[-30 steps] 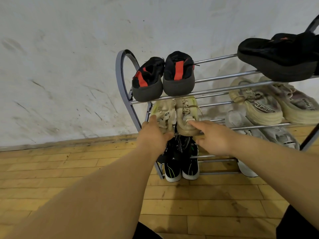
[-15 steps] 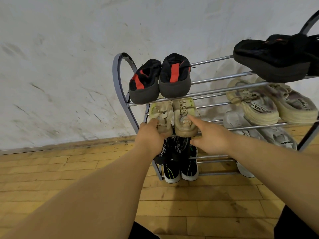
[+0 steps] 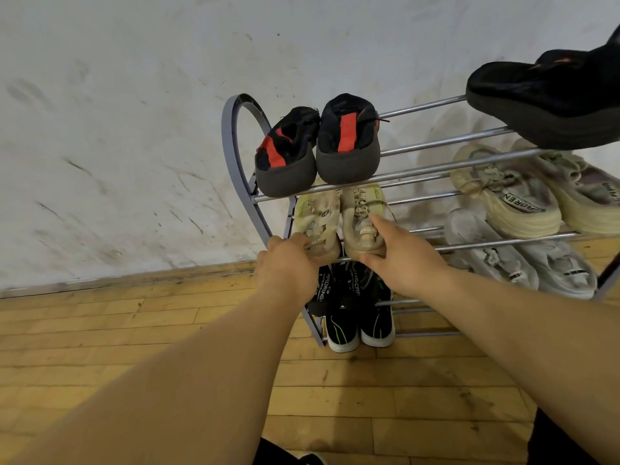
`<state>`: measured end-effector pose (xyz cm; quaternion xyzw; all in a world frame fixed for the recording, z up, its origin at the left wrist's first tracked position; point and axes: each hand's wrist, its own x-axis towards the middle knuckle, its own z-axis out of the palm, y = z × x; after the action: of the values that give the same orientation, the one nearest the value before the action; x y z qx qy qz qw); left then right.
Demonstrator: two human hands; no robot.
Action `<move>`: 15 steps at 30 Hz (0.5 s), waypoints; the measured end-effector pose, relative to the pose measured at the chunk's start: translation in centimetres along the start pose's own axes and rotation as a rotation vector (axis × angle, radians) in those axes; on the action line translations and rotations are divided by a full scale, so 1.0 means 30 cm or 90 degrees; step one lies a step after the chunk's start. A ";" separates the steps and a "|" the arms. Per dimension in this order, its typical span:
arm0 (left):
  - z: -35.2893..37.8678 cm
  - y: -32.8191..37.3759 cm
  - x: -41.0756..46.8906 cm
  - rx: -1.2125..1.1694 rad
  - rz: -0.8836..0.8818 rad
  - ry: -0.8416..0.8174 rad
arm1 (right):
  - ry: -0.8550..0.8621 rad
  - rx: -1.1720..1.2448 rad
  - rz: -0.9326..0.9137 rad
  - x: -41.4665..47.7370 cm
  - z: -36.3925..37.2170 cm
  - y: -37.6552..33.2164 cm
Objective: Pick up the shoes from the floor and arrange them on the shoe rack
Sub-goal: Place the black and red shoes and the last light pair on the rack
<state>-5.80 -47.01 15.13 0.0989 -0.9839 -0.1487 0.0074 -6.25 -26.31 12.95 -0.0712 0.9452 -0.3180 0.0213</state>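
Note:
A metal shoe rack (image 3: 235,142) with chrome bars stands against the wall. A pair of beige sneakers sits on its middle tier at the left end. My left hand (image 3: 288,268) grips the heel of the left beige sneaker (image 3: 315,219). My right hand (image 3: 402,256) holds the heel of the right beige sneaker (image 3: 362,216), index finger laid along its side. Above them rests a black-and-red pair (image 3: 318,146). Below, on the bottom tier, is a black pair with white soles (image 3: 359,317).
More shoes fill the rack's right side: a black shoe (image 3: 550,99) on top, cream sneakers (image 3: 516,196) on the middle tier, white-grey sneakers (image 3: 523,260) lower down. A scuffed white wall (image 3: 117,129) is behind. Wooden floor (image 3: 134,347) lies in front.
Both hands have stayed at the beige pair's heels; my right index finger has slid further up the right sneaker's side, and the pair sits a little deeper on the tier.

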 end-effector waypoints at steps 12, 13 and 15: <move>0.001 -0.035 0.003 -0.036 0.062 -0.060 | -0.059 -0.018 -0.016 0.006 -0.001 -0.011; -0.002 -0.033 -0.007 -0.027 0.069 -0.063 | -0.070 -0.028 -0.019 0.002 -0.002 -0.015; -0.010 -0.025 -0.019 -0.008 0.073 -0.088 | -0.107 -0.062 -0.019 -0.006 -0.018 -0.017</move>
<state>-5.08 -47.70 15.20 0.0319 -0.9852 -0.1607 -0.0513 -6.05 -26.37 13.68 -0.1126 0.9532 -0.2650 0.0925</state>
